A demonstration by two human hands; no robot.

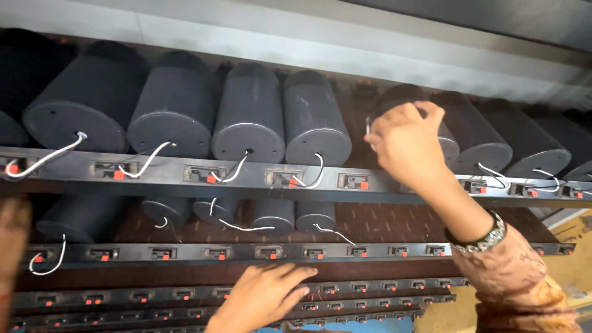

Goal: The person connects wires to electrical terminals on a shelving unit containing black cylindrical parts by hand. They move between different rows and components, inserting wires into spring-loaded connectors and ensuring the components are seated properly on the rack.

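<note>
Right hand (404,145) grip pinching white wire (368,128) beside grey cylinder (410,102), left hand (262,296) spread on rail edge (345,288).

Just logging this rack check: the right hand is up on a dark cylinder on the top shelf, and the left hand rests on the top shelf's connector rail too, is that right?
Not quite. The head view shows the right hand on a dark cylinder on the top shelf, but the left hand rests far lower, on the lower connector rails near the rack's bottom, not on the top rail.

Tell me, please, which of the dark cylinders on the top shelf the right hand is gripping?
The right hand grips the sixth cylinder from the left, just past the empty gap; its face is hidden behind the hand, unlike the neighbours' exposed, wired faces.
</note>
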